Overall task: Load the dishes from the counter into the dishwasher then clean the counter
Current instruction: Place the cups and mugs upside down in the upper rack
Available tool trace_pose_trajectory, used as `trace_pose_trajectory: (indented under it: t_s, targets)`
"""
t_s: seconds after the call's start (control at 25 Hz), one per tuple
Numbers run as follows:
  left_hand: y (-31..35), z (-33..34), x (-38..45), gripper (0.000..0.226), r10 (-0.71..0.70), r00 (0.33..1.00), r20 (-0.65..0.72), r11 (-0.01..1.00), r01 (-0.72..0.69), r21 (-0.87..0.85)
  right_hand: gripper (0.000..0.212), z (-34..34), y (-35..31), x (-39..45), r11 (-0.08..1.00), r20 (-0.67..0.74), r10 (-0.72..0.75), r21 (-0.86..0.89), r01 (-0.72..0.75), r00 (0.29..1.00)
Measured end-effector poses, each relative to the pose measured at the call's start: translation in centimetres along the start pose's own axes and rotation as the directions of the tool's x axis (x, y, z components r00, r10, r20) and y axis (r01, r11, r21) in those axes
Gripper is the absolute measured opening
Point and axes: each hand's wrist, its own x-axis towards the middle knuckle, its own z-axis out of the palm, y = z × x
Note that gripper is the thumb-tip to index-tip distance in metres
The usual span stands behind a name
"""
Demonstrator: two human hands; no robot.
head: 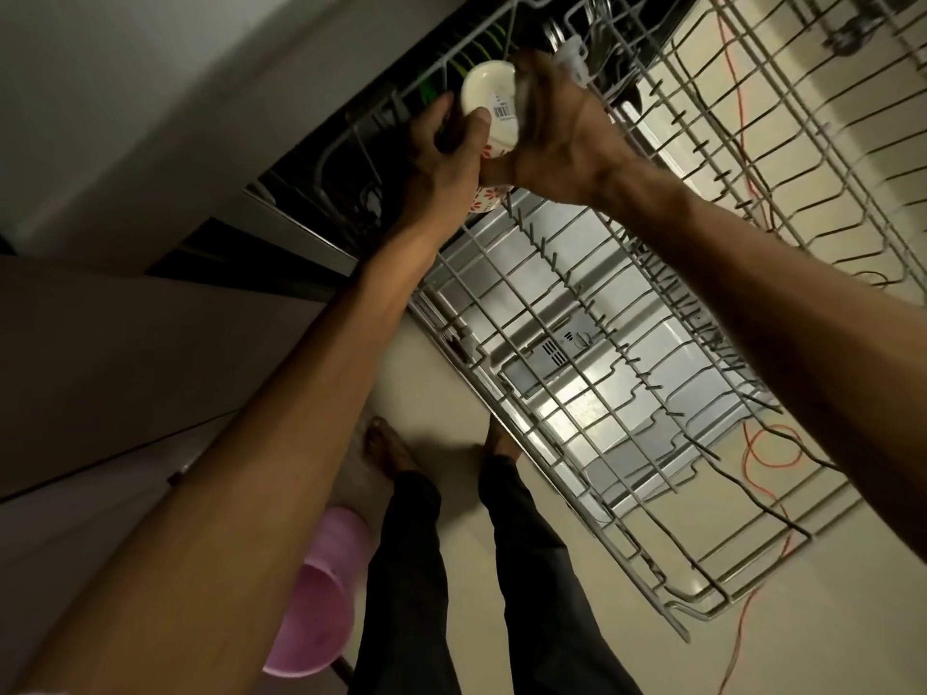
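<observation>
Here the person leans over an open dishwasher, both bare arms reaching toward its dark mouth. The left hand (pixel 441 158) and the right hand (pixel 557 137) meet around a cream bowl (pixel 489 100), held with its base turned toward the camera so that a barcode sticker (pixel 503 111) shows on the underside. The left grip is closed on the bowl, the thumb pressed against the base near the sticker and the other fingers curled behind the rim. The right grip wraps the bowl's other side, fingers bent over its edge; it is blurred there, so the exact finger placement cannot be told. A red flower pattern shows on the bowl's side below the hands, and it cannot be told whether that patterned part belongs to the same bowl or to a second one nested against it. The bowl sits at the back corner of the upper rack (pixel 752 143), just at the machine's opening, above the lower rack (pixel 577 373). Green plates (pixel 469 57) stand in the dark interior behind it. Below the lower rack lies the open door (pixel 627 393), shiny and grey. An orange cable (pixel 767 459) trails across the pale floor (pixel 451 373). A pink bucket (pixel 321 594) stands beside the person's dark trousers (pixel 406 569).
</observation>
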Motion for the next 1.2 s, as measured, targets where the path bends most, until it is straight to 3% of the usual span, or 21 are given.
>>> trace_pose_trajectory:
  t_s: [0.32, 0.56, 0.76, 0.92, 1.2]
  targets:
    - [0.1, 1.3, 0.9, 0.05, 0.057, 0.998, 0.01, 0.998, -0.057, -0.012, 0.109, 1.3, 1.7, -0.7, 0.992, -0.057, 0.051, 0.121, -0.044, 0.997]
    - [0.1, 0.4, -0.6, 0.05, 0.072, 0.997, 0.002, 0.996, -0.072, 0.06, 0.094, 0.9, 1.4, -4.0, 0.946, -0.076, 0.112, 0.313, -0.083, 0.991]
    - [1.1, -0.5, -6.1, 0.052, 0.088, 0.996, 0.017, 0.961, -0.089, 0.263, 0.075, 1.0, 0.5, -8.2, 0.979, -0.146, 0.103, 0.19, -0.074, 0.984]
    - [2.5, -0.9, -10.7, 0.052, 0.205, 0.979, 0.004, 0.897, -0.19, 0.4, 0.06, 0.4, -0.4, -11.7, 0.995, -0.18, 0.066, 0.089, -0.05, 0.981]
    - [5.1, -3.1, -18.1, 0.05, 0.192, 0.981, 0.011, 0.938, -0.187, 0.292, 0.049, -3.4, -5.7, -18.6, 0.992, -0.192, 0.033, 0.128, -0.008, 0.981]
